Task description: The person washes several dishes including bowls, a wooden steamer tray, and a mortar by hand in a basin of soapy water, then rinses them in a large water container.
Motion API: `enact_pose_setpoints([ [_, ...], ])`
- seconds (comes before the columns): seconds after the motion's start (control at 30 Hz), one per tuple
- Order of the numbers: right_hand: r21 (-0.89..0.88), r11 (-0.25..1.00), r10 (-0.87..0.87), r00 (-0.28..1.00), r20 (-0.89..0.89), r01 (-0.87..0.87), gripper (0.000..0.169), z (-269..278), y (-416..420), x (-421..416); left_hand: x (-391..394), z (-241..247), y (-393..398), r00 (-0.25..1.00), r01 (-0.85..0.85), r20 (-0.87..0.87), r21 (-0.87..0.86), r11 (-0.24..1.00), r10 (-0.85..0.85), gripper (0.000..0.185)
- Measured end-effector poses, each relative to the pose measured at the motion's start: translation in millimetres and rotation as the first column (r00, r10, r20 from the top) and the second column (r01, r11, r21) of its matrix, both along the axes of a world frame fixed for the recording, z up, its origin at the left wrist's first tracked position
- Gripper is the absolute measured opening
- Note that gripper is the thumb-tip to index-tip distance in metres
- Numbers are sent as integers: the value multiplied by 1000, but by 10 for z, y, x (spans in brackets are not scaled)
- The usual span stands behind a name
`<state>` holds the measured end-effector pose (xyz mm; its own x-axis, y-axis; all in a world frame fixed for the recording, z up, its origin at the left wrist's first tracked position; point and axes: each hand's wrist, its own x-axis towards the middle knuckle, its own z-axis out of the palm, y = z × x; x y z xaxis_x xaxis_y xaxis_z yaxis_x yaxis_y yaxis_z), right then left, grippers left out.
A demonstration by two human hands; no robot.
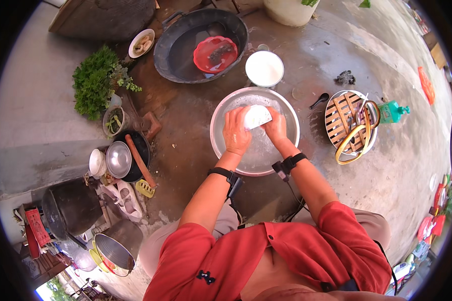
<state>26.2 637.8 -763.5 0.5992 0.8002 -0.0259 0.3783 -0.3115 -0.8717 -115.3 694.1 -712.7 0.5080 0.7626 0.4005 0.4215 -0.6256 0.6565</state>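
Observation:
My left hand (pixel 236 132) and my right hand (pixel 277 127) hold a small white bowl (pixel 257 116) between them. The bowl is tilted, its outer side partly turned up to me, and its inside is mostly hidden. Below it stands a wide round metal basin (pixel 254 173) of cloudy water with some suds. Left-hand fingers wrap the bowl's left side, while the right hand grips its right edge. Just beyond the basin sits a round white container (pixel 264 68) with a pale inside.
A black tub (pixel 165 64) of water holds a red scalloped basin (pixel 218 56). To the right lie a black spoon (pixel 319 101), a dark scouring pad (pixel 345 77), a slatted rack (pixel 339 120) on a round vessel and a green pump bottle (pixel 390 112). Pots and a bucket (pixel 116 248) stand left.

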Motion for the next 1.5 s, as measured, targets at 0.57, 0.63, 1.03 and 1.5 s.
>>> enact_pose_setpoints([
  [0.57,-294,921,-91,874,478,256,56,732,934,875,5,-308,92,971,-207,90,-159,965,223,44],
  [0.63,-336,901,-87,875,477,273,54,704,965,906,-56,-390,77,969,-226,55,-212,951,242,43],
  [1.03,-374,890,-62,882,468,261,54,552,988,1024,-241,-903,-574,769,-25,-629,-210,977,-115,48],
  [1.5,-266,910,-197,895,400,318,66,620,881,963,-214,-997,-436,717,67,-631,-361,930,-297,44],
])
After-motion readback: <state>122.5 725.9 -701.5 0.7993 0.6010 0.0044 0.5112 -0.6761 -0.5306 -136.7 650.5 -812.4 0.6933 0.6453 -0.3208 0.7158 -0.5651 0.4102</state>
